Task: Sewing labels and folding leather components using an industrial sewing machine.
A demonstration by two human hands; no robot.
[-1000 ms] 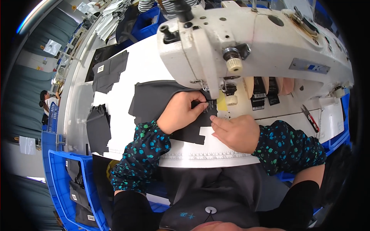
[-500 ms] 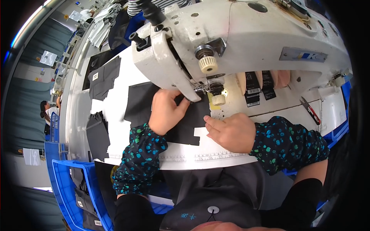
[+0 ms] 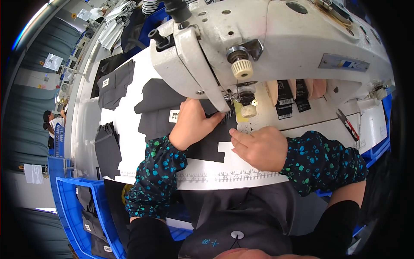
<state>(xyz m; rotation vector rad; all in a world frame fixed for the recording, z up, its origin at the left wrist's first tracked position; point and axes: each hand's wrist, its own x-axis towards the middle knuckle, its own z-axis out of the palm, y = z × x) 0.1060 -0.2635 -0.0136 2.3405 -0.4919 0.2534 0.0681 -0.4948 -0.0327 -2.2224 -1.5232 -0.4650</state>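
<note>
A dark grey fabric piece lies under the head of a white sewing machine, its upper layer folded back and a white label showing beside my fingers. My left hand is closed on this cloth close to the presser foot, thumb and forefinger toward the needle area. My right hand sits on the white table just right of the cloth's edge. Its fingers are bent and pressed together; what they hold, if anything, is hidden. Patterned dark sleeve covers are on both forearms.
Small scissors with red handles lie at the right. Black tags rest under the machine arm. Dark cloth pieces are stacked at the left, near a blue crate of similar pieces. A ruler strip runs along the table's front edge.
The cloth's upper layer has shifted and folded back at the far left, uncovering the white label. My left hand has moved slightly right; my right hand has hardly moved.
</note>
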